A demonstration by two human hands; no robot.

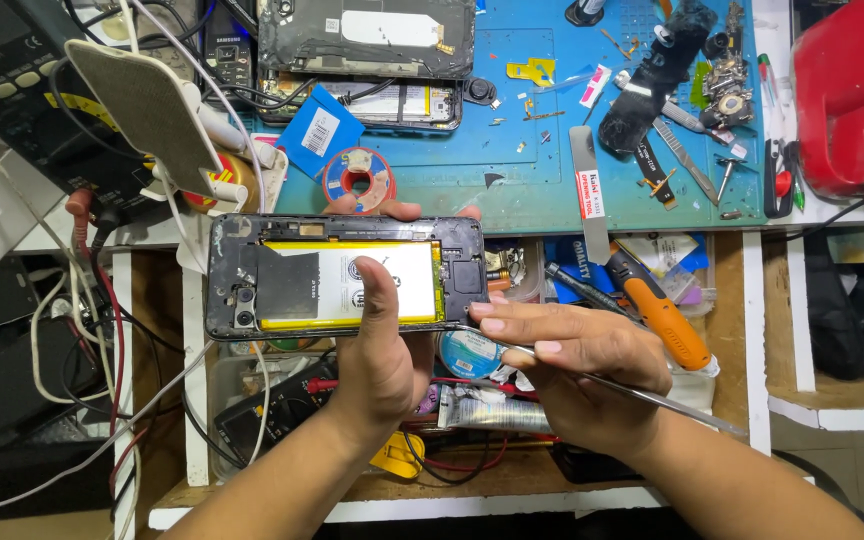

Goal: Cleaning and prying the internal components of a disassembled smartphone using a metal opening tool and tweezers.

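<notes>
Clamping the opened phone point(347, 277) at the frame's centre, the left hand point(384, 345) pressed its thumb on the battery point(352, 283), steadying it. The right hand point(562, 365) pinched thin metal tweezers point(632, 388), tip at the phone's lower right edge, for leverage.

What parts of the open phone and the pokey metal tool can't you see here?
Head view only:
- Opened phone: its middle and lower edge are covered by the left hand.
- Thin metal tool: its tip is hidden at the phone's lower right corner, and the right hand covers part of the shaft.
- Battery: its markings are too small to make out.
</notes>
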